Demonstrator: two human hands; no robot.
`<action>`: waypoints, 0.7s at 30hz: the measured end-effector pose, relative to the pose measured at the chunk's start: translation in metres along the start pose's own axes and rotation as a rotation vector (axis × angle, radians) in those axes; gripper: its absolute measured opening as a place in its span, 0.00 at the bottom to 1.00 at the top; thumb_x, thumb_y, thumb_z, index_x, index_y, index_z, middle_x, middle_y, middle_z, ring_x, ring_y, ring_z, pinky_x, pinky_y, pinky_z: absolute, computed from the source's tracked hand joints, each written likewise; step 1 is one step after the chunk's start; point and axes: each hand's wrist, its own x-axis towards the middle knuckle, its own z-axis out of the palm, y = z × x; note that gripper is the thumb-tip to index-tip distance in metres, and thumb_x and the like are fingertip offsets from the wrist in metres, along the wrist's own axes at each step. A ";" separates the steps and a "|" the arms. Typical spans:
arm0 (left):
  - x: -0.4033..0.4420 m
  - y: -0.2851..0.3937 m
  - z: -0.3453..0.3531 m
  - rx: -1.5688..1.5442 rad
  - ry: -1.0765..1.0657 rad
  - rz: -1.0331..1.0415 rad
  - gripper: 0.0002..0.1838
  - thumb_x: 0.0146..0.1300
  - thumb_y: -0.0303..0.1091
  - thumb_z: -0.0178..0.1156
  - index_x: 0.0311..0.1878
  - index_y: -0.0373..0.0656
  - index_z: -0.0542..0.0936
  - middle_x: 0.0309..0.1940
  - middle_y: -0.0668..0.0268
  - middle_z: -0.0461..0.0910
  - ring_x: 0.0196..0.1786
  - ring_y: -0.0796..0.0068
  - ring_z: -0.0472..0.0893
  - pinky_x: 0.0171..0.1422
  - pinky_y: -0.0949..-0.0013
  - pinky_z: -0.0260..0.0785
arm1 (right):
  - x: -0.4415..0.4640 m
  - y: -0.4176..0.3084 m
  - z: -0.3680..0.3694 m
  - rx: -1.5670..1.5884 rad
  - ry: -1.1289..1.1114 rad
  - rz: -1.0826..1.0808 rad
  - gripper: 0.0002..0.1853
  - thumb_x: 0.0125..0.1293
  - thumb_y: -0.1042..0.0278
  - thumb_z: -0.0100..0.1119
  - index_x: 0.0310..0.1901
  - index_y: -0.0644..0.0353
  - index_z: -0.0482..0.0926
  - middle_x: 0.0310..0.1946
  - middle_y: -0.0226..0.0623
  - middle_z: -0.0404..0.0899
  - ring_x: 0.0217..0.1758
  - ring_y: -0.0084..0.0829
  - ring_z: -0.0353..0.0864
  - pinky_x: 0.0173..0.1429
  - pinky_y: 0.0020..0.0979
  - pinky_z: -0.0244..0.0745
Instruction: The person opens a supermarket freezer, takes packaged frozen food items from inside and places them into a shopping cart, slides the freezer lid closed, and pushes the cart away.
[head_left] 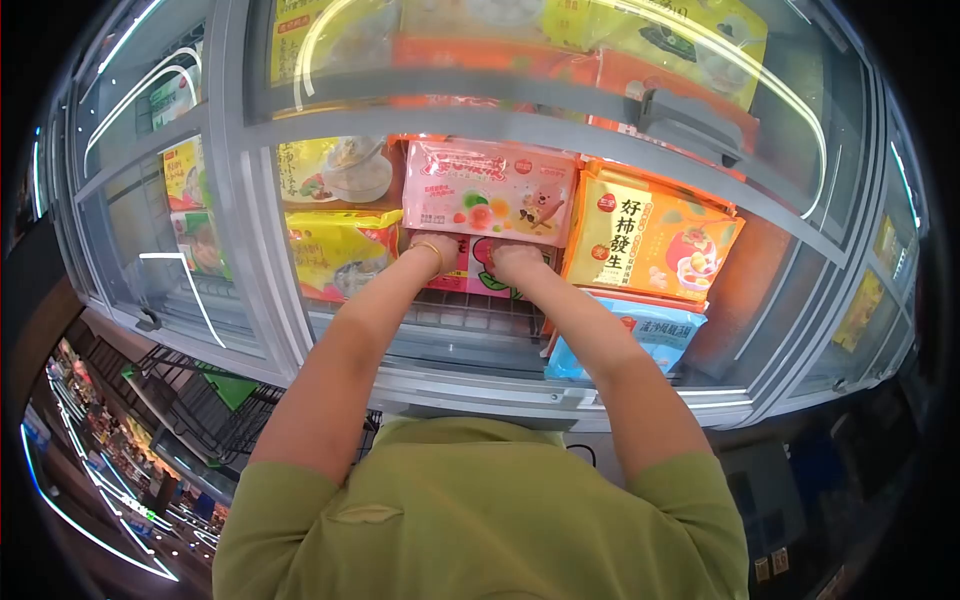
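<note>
Both of my hands reach into an open freezer cabinet, at a bright pink food bag (470, 272) that sits below a pale pink food bag (492, 190) with fruit pictures. My left hand (433, 250), with a gold bracelet at the wrist, is closed at the bright pink bag's left upper part. At the same bag's right side, my right hand (516, 260) has its fingers curled inward against it. The fingertips of both hands are partly hidden by the bags. Part of the bright pink bag's front shows between the hands.
Yellow bags (345, 250) stack at left. An orange and yellow bag (650, 235) and a blue bag (630, 335) stand at right. A metal frame bar (420, 100) with a handle (690, 122) crosses above my hands. A shopping cart (215, 405) is at lower left.
</note>
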 end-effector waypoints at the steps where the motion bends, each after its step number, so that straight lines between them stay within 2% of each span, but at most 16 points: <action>1: -0.004 0.000 -0.002 0.055 0.020 0.029 0.29 0.59 0.40 0.55 0.62 0.35 0.68 0.58 0.49 0.73 0.64 0.56 0.71 0.68 0.59 0.62 | -0.002 0.000 0.007 0.000 -0.012 0.003 0.19 0.59 0.55 0.57 0.45 0.61 0.81 0.44 0.45 0.82 0.48 0.41 0.82 0.51 0.40 0.77; 3: -0.008 0.000 -0.007 0.114 0.058 0.063 0.29 0.58 0.39 0.55 0.62 0.35 0.68 0.58 0.50 0.74 0.63 0.56 0.71 0.68 0.59 0.62 | -0.009 -0.002 0.001 -0.129 0.165 -0.057 0.18 0.56 0.59 0.60 0.44 0.62 0.80 0.39 0.43 0.84 0.43 0.40 0.84 0.45 0.40 0.79; 4: -0.014 0.002 -0.006 0.196 0.133 0.081 0.27 0.58 0.38 0.56 0.61 0.36 0.70 0.58 0.51 0.74 0.63 0.57 0.72 0.67 0.58 0.63 | -0.011 -0.002 -0.002 -0.121 0.142 -0.073 0.18 0.52 0.63 0.62 0.45 0.62 0.79 0.35 0.43 0.84 0.39 0.40 0.84 0.43 0.40 0.79; 6: -0.021 0.007 -0.009 0.280 0.221 0.099 0.26 0.57 0.37 0.57 0.59 0.36 0.72 0.58 0.51 0.74 0.63 0.57 0.72 0.66 0.58 0.63 | -0.019 -0.005 -0.011 -0.131 0.139 -0.076 0.18 0.51 0.64 0.62 0.44 0.62 0.79 0.36 0.44 0.83 0.40 0.41 0.84 0.44 0.40 0.79; 9: -0.038 0.017 -0.020 0.234 0.134 0.041 0.24 0.55 0.35 0.59 0.56 0.39 0.76 0.57 0.53 0.75 0.62 0.57 0.73 0.63 0.57 0.67 | -0.033 -0.011 -0.012 -0.114 0.157 -0.099 0.16 0.50 0.67 0.62 0.42 0.61 0.80 0.39 0.46 0.82 0.43 0.42 0.83 0.46 0.41 0.78; 11: -0.057 0.019 -0.031 0.101 -0.166 0.121 0.20 0.54 0.34 0.60 0.52 0.43 0.80 0.56 0.55 0.76 0.61 0.59 0.74 0.61 0.59 0.68 | -0.050 -0.015 -0.002 -0.093 0.190 -0.111 0.15 0.49 0.68 0.62 0.40 0.60 0.81 0.40 0.46 0.81 0.44 0.42 0.82 0.47 0.41 0.78; 13: -0.061 0.016 0.009 0.200 -0.048 0.132 0.18 0.54 0.33 0.61 0.50 0.44 0.82 0.52 0.56 0.79 0.56 0.63 0.79 0.57 0.61 0.72 | -0.067 -0.009 0.017 -0.206 0.271 -0.337 0.14 0.50 0.69 0.61 0.41 0.60 0.80 0.43 0.45 0.79 0.47 0.43 0.81 0.49 0.42 0.77; 15: -0.067 0.017 -0.005 0.181 -0.101 0.098 0.17 0.54 0.33 0.61 0.49 0.44 0.82 0.50 0.57 0.80 0.54 0.63 0.80 0.56 0.63 0.73 | -0.075 -0.014 0.004 -0.196 0.283 -0.330 0.13 0.51 0.69 0.60 0.40 0.60 0.81 0.41 0.46 0.80 0.45 0.44 0.81 0.48 0.44 0.77; 17: -0.072 0.017 -0.028 0.256 -0.058 0.105 0.17 0.54 0.34 0.60 0.49 0.46 0.82 0.47 0.59 0.81 0.52 0.62 0.80 0.54 0.62 0.73 | -0.078 -0.022 -0.034 -0.161 0.012 -0.122 0.13 0.50 0.69 0.60 0.38 0.62 0.83 0.39 0.47 0.82 0.43 0.45 0.83 0.46 0.43 0.78; 18: -0.080 0.017 -0.043 0.326 -0.035 0.119 0.17 0.54 0.35 0.60 0.49 0.48 0.81 0.44 0.62 0.83 0.50 0.60 0.81 0.53 0.61 0.74 | -0.084 -0.024 -0.047 -0.212 0.044 -0.161 0.13 0.50 0.69 0.60 0.38 0.63 0.83 0.36 0.48 0.83 0.40 0.45 0.84 0.44 0.42 0.79; 20: -0.110 0.009 -0.077 0.352 0.061 0.176 0.15 0.53 0.36 0.61 0.46 0.49 0.82 0.43 0.62 0.83 0.48 0.60 0.82 0.51 0.60 0.75 | -0.106 -0.025 -0.076 -0.081 0.091 -0.229 0.13 0.55 0.64 0.60 0.40 0.59 0.83 0.35 0.45 0.83 0.41 0.45 0.83 0.45 0.43 0.77; 21: -0.137 0.005 -0.096 0.281 0.192 0.158 0.16 0.51 0.39 0.64 0.45 0.52 0.82 0.41 0.62 0.83 0.45 0.60 0.82 0.50 0.59 0.75 | -0.122 -0.027 -0.094 0.007 0.161 -0.265 0.13 0.57 0.62 0.59 0.42 0.57 0.82 0.34 0.44 0.83 0.41 0.45 0.82 0.45 0.43 0.77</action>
